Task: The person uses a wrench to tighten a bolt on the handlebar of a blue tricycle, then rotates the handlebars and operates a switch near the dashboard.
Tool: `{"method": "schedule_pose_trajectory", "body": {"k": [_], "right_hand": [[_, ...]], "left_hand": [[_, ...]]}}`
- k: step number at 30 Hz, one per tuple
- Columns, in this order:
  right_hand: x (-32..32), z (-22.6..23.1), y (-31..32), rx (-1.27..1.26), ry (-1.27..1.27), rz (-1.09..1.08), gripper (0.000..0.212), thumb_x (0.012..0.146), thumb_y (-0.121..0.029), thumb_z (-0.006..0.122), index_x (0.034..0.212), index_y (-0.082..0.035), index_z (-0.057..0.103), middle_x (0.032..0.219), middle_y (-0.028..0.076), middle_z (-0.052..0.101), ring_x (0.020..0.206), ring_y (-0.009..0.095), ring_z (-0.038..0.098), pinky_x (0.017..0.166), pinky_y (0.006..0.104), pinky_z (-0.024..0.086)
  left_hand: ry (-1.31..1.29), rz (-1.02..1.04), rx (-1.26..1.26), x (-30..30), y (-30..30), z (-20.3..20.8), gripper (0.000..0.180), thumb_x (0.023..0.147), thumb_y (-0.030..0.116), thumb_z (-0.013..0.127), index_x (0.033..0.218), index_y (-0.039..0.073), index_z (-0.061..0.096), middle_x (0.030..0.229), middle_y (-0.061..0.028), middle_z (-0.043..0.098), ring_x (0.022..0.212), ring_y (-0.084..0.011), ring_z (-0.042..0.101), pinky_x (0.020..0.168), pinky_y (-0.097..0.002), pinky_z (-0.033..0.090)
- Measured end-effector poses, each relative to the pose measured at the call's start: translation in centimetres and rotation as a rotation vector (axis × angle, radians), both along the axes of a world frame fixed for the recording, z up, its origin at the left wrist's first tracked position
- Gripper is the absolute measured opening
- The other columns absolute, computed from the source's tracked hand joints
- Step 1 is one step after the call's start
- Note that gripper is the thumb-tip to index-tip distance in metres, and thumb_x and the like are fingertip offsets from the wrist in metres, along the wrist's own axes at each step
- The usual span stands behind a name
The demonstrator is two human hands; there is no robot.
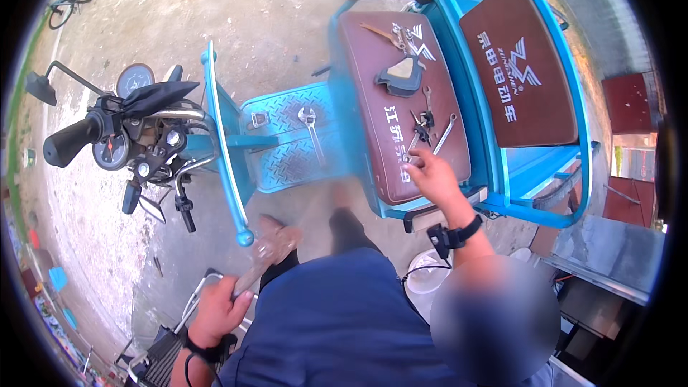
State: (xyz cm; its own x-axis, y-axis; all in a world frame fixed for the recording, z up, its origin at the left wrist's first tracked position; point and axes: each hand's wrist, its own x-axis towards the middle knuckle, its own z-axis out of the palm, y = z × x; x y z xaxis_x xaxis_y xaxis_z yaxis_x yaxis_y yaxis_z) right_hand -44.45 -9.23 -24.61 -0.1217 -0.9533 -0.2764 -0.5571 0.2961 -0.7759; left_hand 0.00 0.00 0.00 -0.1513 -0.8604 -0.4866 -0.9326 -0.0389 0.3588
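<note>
My left hand (218, 308) is closed round the handle of a brownish-grey tool (259, 266). Its broad head lies over my shoe in the picture, and its exact kind is unclear. Over the near edge of the brown seat (373, 140), my right hand (433, 178) has its fingertips bent together at the end of a small silver wrench (411, 149). Beside it are a combination wrench (446, 133) and a cluster of dark small parts with keys (422, 123). Farther back on the seat rest a dark grey plastic cover (401, 77) and pliers-like tools (401, 37).
An adjustable wrench (311, 132) lies on the blue tread-plate footwell (283, 165) of the tricycle. Handlebars (154, 129) stand at the left, a brown backrest (519, 64) in a blue frame at the right. Behind my right arm sits a white bucket (426, 272); a black rack (168, 358) is low left.
</note>
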Motion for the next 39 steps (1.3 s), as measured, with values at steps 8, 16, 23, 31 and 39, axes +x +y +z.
{"method": "schedule_pose_trajectory", "body": {"k": [8,16,23,31,39], "right_hand": [[-24.9,6.0,8.2,0.119,0.295,-0.115,0.036,0.088,-0.017,0.075,0.120,-0.002,0.068,0.084,0.014,0.070,0.072,0.028,0.069,0.068,0.0390,0.055],[-22.3,2.2,12.0,-0.086,0.256,0.047,0.041,0.085,-0.011,0.076,0.123,-0.004,0.063,0.096,0.013,0.069,0.087,0.031,0.067,0.079,0.0411,0.054],[-21.7,0.2,11.8,-0.074,0.441,0.029,0.045,0.086,-0.022,0.070,0.127,-0.005,0.062,0.097,0.011,0.069,0.090,0.031,0.066,0.081,0.0428,0.049],[-22.1,0.3,12.0,-0.023,0.464,0.093,0.045,0.087,-0.018,0.061,0.128,0.001,0.057,0.095,0.016,0.067,0.084,0.034,0.062,0.078,0.0446,0.047],[-22.2,0.9,12.1,0.084,0.466,0.121,0.043,0.094,-0.020,0.055,0.129,0.005,0.056,0.095,0.018,0.065,0.086,0.034,0.061,0.081,0.0445,0.047]], "left_hand": [[0.372,0.066,0.151,-25.1,-2.5,-19.5,0.033,0.102,0.035,0.057,0.103,0.002,0.058,0.080,-0.0182,0.065,0.067,-0.0378,0.066,0.061,-0.0459,0.050],[0.612,0.797,0.604,-31.1,-7.8,-31.2,0.019,0.101,0.020,0.060,0.102,0.002,0.054,0.072,-0.0016,0.054,0.068,-0.0109,0.058,0.056,-0.0267,0.049],[0.886,1.018,0.683,-32.8,-10.4,-37.3,0.014,0.098,0.012,0.059,0.107,0.002,0.055,0.071,-0.0014,0.051,0.060,-0.0119,0.052,0.050,-0.0293,0.044],[0.921,0.856,0.514,-33.0,-13.7,-47.2,0.029,0.097,0.010,0.058,0.124,-0.001,0.056,0.078,-0.0047,0.059,0.061,-0.0146,0.057,0.050,-0.0303,0.045],[0.256,0.609,0.019,-32.6,-18.5,-57.2,0.052,0.095,0.017,0.065,0.140,-0.002,0.047,0.106,-0.0226,0.070,0.097,-0.0343,0.070,0.085,-0.0424,0.054]]}}
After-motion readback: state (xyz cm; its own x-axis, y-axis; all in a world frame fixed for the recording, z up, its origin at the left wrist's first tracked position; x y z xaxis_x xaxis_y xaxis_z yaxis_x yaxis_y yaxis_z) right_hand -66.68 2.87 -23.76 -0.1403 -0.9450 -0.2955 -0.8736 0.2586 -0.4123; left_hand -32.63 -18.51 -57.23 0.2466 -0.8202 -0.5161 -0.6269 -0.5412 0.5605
